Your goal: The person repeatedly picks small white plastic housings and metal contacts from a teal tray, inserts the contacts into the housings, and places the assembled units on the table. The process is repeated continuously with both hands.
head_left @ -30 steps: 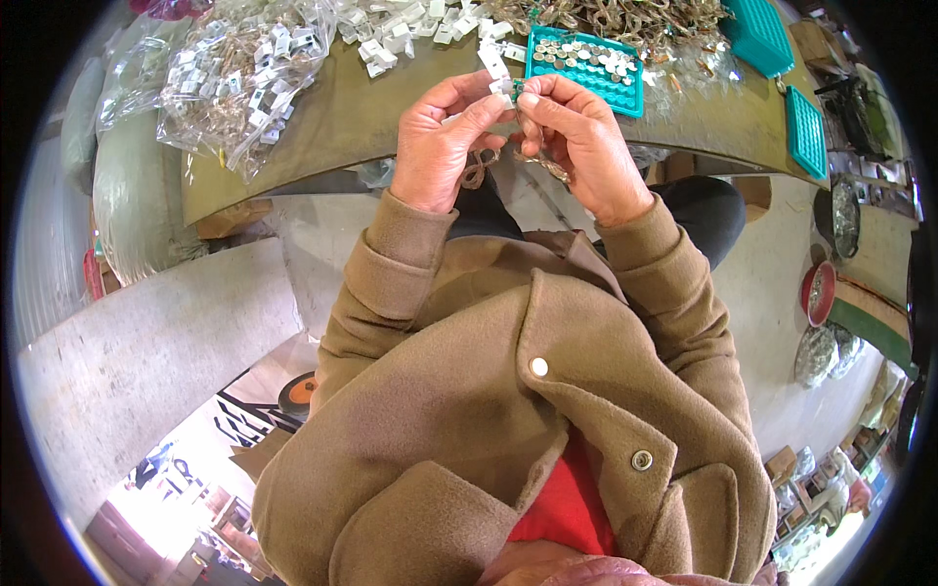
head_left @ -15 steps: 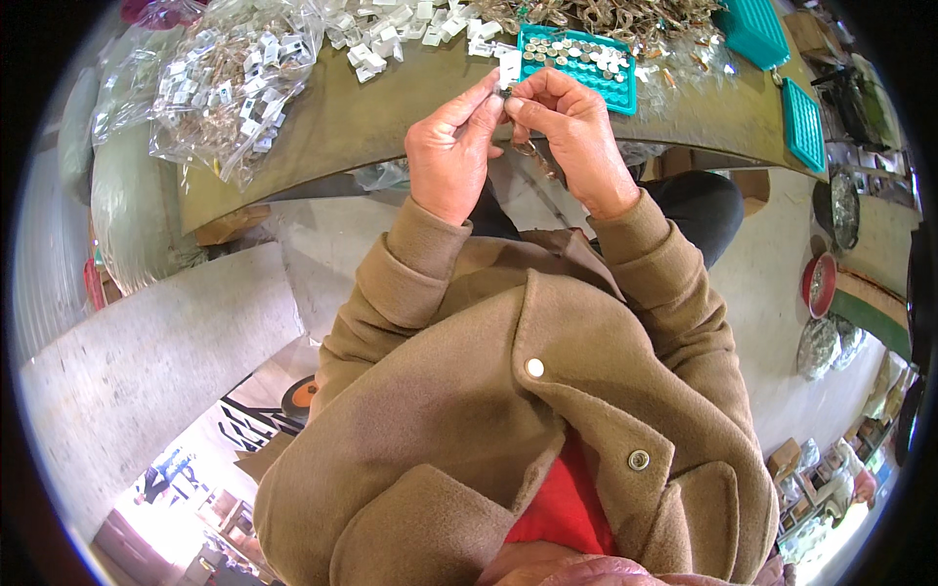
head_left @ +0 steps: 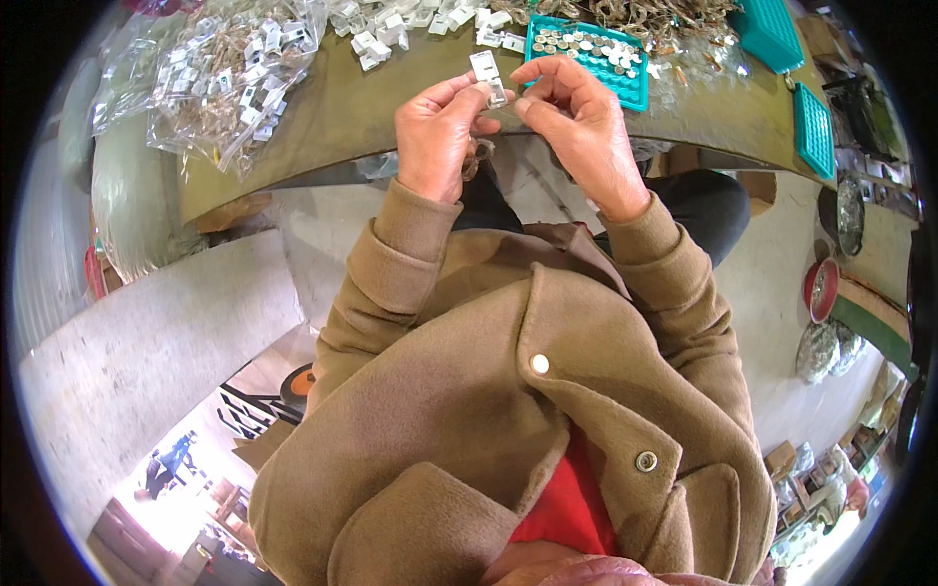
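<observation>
My left hand pinches a small white plastic case, its opened-out halves standing above the thumb. A brownish translucent strand dangles beneath these fingers. Just right of the case is my right hand, its thumb and forefinger curled toward the piece with a gap between their tips. Whether the right fingertips touch the case's lower end is too fine to tell. Beyond the right hand, a teal tray carries many small round silvery discs on the table.
White plastic cases lie loose at the table's far side. A clear bag of similar pieces and brownish strands sits at left. Farther right are a heap of brown strands, a teal basket and another teal tray by the table edge.
My hands have drawn apart slightly, the left moving a little left with the white case. The right fingers have come away from the pinch, and the strand now hangs under my left hand.
</observation>
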Demonstrator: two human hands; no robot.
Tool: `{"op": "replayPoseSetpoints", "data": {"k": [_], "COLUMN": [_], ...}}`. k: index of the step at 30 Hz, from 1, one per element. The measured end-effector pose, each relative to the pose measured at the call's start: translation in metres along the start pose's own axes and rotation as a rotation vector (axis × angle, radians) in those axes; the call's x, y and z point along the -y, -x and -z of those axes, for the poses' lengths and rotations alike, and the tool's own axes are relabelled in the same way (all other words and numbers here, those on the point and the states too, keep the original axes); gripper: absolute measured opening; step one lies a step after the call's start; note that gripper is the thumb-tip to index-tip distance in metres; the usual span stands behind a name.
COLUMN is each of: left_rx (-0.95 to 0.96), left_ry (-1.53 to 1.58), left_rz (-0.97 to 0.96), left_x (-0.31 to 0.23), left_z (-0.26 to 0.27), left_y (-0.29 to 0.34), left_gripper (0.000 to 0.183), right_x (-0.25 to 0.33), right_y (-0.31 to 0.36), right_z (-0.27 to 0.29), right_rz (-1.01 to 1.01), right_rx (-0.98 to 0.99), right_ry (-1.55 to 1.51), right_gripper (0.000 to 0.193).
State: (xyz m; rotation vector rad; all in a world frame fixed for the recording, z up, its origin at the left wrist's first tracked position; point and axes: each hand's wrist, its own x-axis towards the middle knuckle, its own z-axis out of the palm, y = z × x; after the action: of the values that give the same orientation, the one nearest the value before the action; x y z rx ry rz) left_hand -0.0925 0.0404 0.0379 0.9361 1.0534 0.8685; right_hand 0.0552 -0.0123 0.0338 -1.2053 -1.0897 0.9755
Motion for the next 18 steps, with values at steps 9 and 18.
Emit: {"op": "replayPoseSetpoints", "data": {"k": [9, 18], "left_rx": [0.087, 0.126], "left_ry": [0.304, 0.641], "left_rz": [0.158, 0.393], "left_x": [-0.006, 0.000], "left_z": [0.004, 0.011], "left_y": [-0.001, -0.006], "left_gripper": [0.026, 0.027], "right_x": [-0.013, -0.017], "right_y": [0.001, 0.001], "right_z": [-0.004, -0.005], "right_rz": [0.044, 0.167], "right_rx": [-0.050, -0.039], "right_ry": [-0.003, 0.150], "right_gripper": [0.012, 0.012]}}
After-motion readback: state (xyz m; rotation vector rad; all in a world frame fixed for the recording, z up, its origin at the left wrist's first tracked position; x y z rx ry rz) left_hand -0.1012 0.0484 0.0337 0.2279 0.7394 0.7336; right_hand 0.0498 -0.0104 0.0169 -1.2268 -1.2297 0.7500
